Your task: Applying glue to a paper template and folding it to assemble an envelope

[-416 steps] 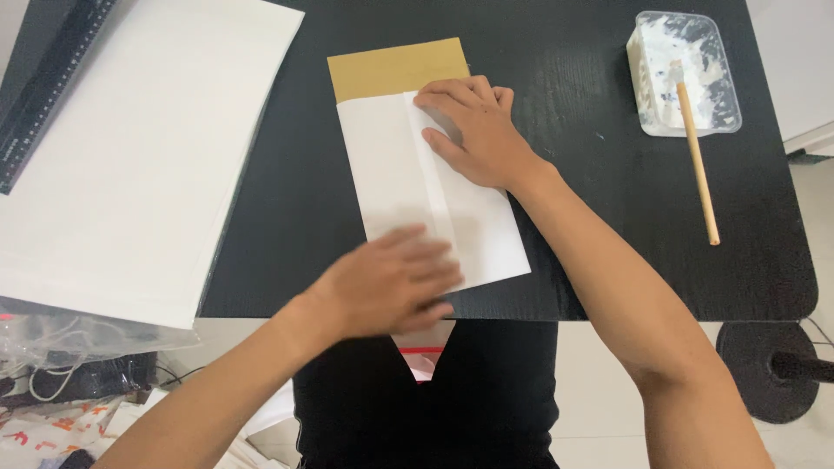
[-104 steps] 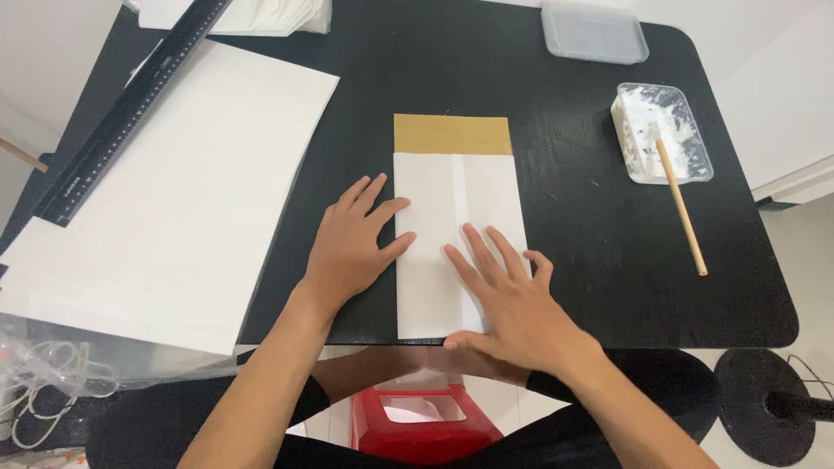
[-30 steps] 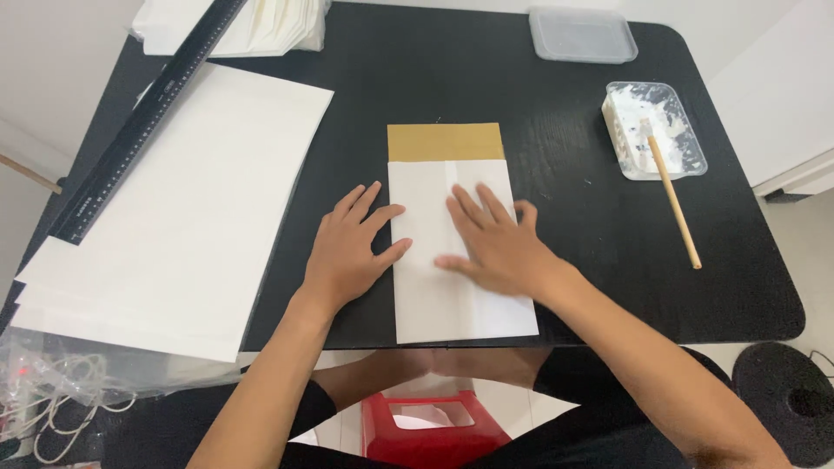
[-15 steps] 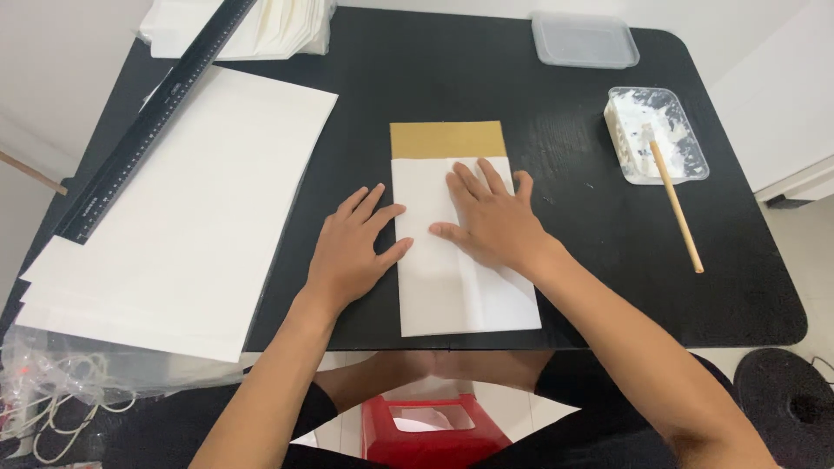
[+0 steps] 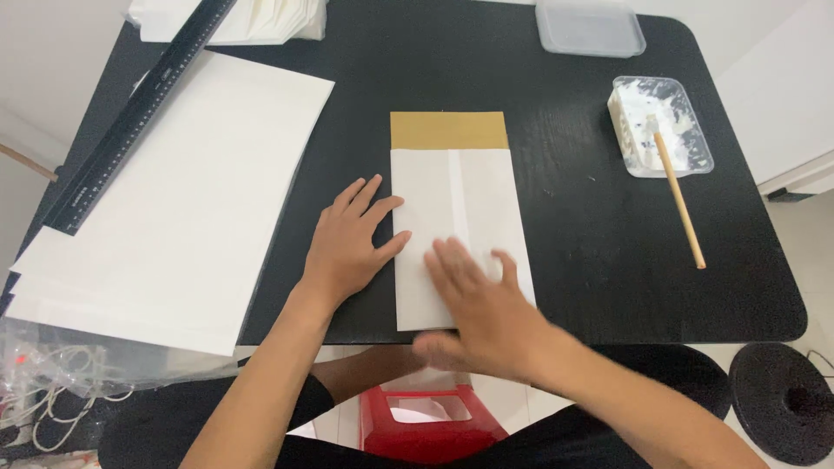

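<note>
Around: a big white sheet stack (image 5: 174, 200) is lying left on the black table (image 5: 591, 260), with a black ruler (image 5: 139, 117) sitting slantwise across its far corner; more white papers (image 5: 261, 17) are lying at the far edge.
Right side: a clear tray (image 5: 660, 126) of white paste is sitting with a wooden stick (image 5: 678, 200) leaning out of it toward the near edge; a clear lid (image 5: 591, 26) is lying beyond it.
In the way: nothing is lying between the hands and the folded paper.
Folded paper (image 5: 460, 208): white, lying mid-table at the near edge, a brown flap (image 5: 448, 130) showing at its far end.
Axis: its long side is running away from the person, brown end pointing far, a seam running down the middle.
Left hand (image 5: 352, 243): lying flat, fingers spread, grip released, fingertips touching the paper's left edge.
Right hand (image 5: 486, 308): blurred, palm down, grip released, pressing on the paper's near half.
Below: a red box (image 5: 430, 421) is showing under the table edge.
</note>
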